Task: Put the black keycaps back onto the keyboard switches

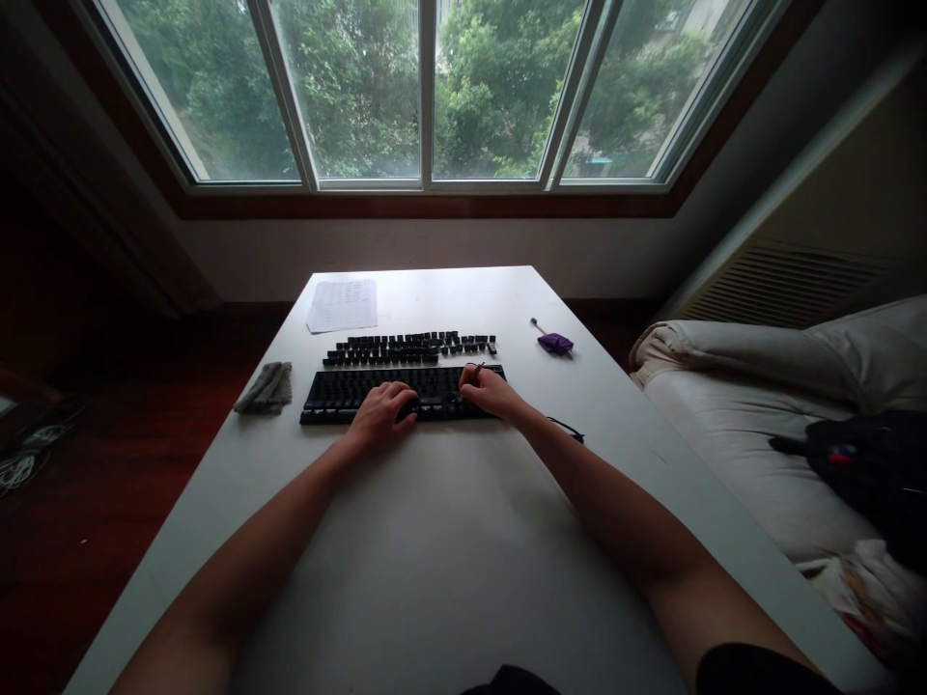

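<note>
A black keyboard (348,391) lies across the middle of the white table (449,560). Rows of loose black keycaps (409,348) are lined up just behind it. My left hand (382,413) rests on the keyboard's middle with its fingers curled down onto the keys. My right hand (487,391) is at the keyboard's right end, pinched around a thin wire tool (476,370) that sticks up from the fingers.
A sheet of paper (343,305) lies at the far left of the table, a folded grey cloth (266,388) left of the keyboard, a small purple pouch (555,342) at the right. A bed with white bedding (760,434) stands right of the table. Windows fill the far wall.
</note>
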